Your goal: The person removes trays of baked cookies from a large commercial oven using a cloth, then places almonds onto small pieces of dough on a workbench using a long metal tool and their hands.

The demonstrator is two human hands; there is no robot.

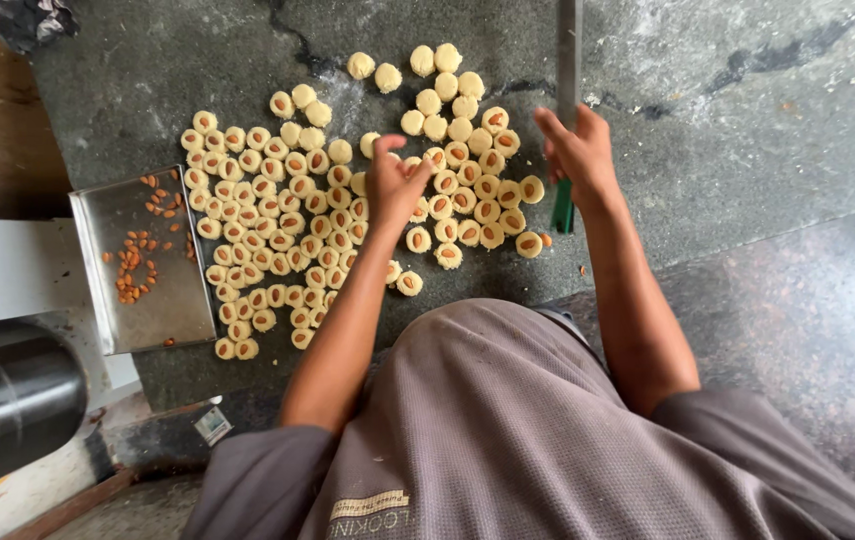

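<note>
The long flat metal blade with a green handle (567, 100) runs out of the top edge, so its full length is not seen; the right hand (579, 158) covers the part between blade and handle. What lies under the left hand (394, 182) is hidden. A steel cylinder (7, 405) at lower left is cut off by the edge.

Both arms reach forward from a grey-brown shirt. The right hand's grip is closed around the blade tool, held upright against the dark grey stone counter (747, 110). The left hand's grip is pressed together at thumb and fingertips, low over the pieces; whether it pinches one cannot be told.

The small round pale dough pieces, most topped with an almond (287, 230), lie crowded on the counter between a shiny steel tray of loose almonds (172, 295) and the blade.
</note>
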